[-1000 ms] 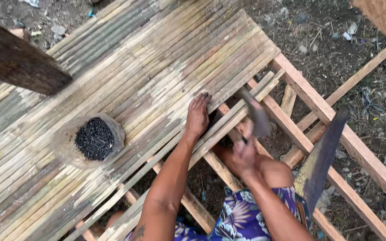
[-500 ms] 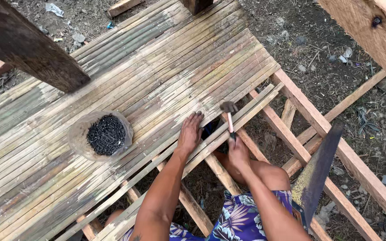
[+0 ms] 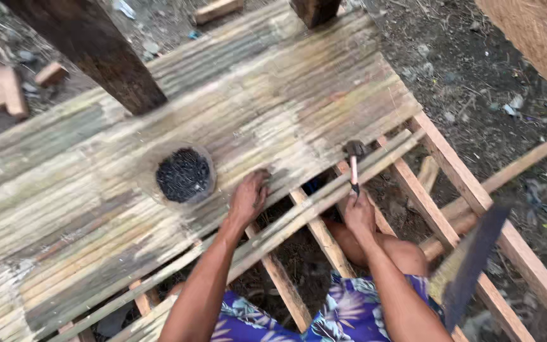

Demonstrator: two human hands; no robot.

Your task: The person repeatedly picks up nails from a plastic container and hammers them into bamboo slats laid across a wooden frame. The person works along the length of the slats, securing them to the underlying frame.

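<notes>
My left hand (image 3: 248,197) presses flat on the bamboo slats (image 3: 96,190); my right hand (image 3: 359,215) grips the hammer (image 3: 353,158). Most slats are laid, but at 5 o'clock the frame (image 3: 441,164) is open, perhaps 2 slats loose.

We find open gaps between the bare wooden joists (image 3: 324,244) below the laid bamboo slats (image 3: 286,82), wide enough for an arm to drop through; our knee and patterned shorts (image 3: 349,310) fill the nearest gap. Our left hand (image 3: 248,197) presses flat at the slat edge, and our right hand (image 3: 359,215) grips a hammer (image 3: 353,152) over a loose slat (image 3: 324,196), so that strip is taken. A bowl of dark nails (image 3: 185,175) sits just beside our left hand. A thick dark post (image 3: 106,60) blocks the upper left, and a long blade (image 3: 470,266) leans at the right
</notes>
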